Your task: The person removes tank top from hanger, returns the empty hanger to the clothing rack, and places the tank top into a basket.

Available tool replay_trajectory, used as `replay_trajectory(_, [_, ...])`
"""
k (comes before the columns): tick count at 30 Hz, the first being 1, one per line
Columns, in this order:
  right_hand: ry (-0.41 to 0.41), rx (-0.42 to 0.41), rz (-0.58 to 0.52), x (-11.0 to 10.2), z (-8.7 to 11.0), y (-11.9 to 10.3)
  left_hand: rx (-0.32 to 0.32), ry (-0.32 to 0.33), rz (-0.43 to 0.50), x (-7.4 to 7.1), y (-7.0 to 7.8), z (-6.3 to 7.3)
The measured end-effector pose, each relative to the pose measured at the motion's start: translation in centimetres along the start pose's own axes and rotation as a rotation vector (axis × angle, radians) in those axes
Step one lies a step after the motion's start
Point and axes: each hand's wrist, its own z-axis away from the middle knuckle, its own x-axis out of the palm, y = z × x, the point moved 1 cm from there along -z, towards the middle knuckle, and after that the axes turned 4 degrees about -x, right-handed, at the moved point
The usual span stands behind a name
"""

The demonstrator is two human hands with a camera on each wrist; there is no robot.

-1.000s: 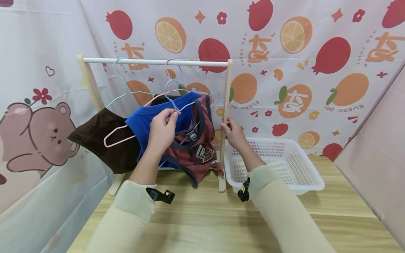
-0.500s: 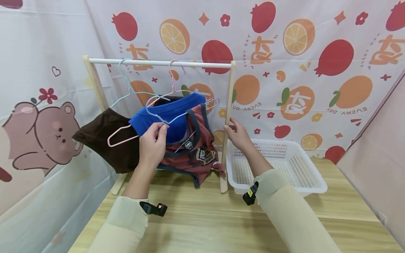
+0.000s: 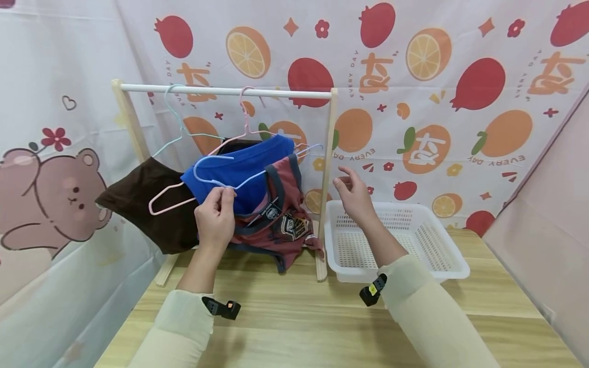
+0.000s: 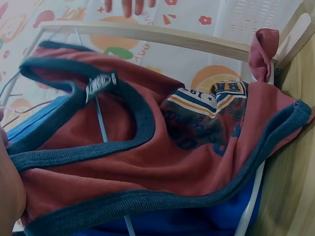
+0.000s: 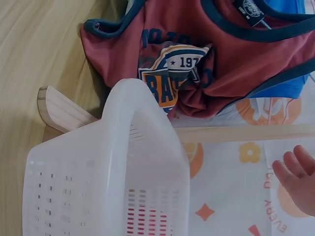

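Observation:
In the head view my left hand (image 3: pixel 214 217) pinches a light blue hanger (image 3: pixel 250 179) just below its hook. The hook tips to the left, well below the rack's rod. A dusty red tank top (image 4: pixel 172 147) with dark trim and a printed chest patch is on this hanger, overlapping a blue top (image 3: pixel 248 163) behind it. My right hand (image 3: pixel 354 197) is off to the right of the rack's post (image 3: pixel 329 148), fingers loosely extended and holding nothing. The left wrist view shows only an edge of my left hand (image 4: pixel 10 191).
A white-rod clothes rack (image 3: pixel 211 91) with wooden legs stands on the wooden table (image 3: pixel 294 327). From it hang a pink hanger (image 3: pixel 246 115) and a teal hanger (image 3: pixel 177 115) with a dark brown garment (image 3: pixel 156 204). Right of it sits a white perforated basket (image 3: pixel 453 245).
My left hand has moved left and down with the light blue hanger, and the hook has tilted leftward. My right hand has come off the rack's post, moving right.

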Motion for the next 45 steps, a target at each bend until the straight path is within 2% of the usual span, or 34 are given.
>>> replay_trajectory(6, [0.086,-0.128,-0.006,-0.2,1.1,-1.1,0.068,0.018,0.033,0.1,0.6,0.1])
replay_trajectory(10, [0.125,-0.235,0.022,-0.1,2.0,-1.8,0.072,-0.005,0.070,0.1,1.1,0.2])
replay_trajectory(14, [0.171,-0.356,0.089,0.2,2.7,-2.4,0.083,-0.065,0.093,0.2,1.6,0.1])
replay_trajectory(19, [0.263,-0.535,0.213,0.3,3.5,-2.9,0.159,-0.165,0.095,0.2,2.6,-0.3])
replay_trajectory(23, [0.329,-0.694,0.352,0.2,4.2,-3.3,0.206,-0.242,0.045,0.2,3.6,-0.7])
replay_trajectory(25, [0.325,-0.765,0.405,0.3,4.5,-3.5,0.221,-0.271,0.003,0.4,4.0,-0.9])
replay_trajectory(28, [0.277,-0.844,0.477,0.5,4.7,-3.7,0.229,-0.320,-0.067,0.8,4.4,-1.0])
replay_trajectory(33, [0.190,-0.896,0.573,1.2,5.0,-3.6,0.230,-0.396,-0.155,1.7,4.7,-1.0])
replay_trajectory(38, [0.135,-0.882,0.655,1.8,5.2,-2.8,0.241,-0.457,-0.227,2.5,4.7,-0.6])
replay_trajectory(45, [0.090,-0.876,0.645,2.4,5.2,-1.7,0.267,-0.507,-0.300,3.0,4.8,-0.1])
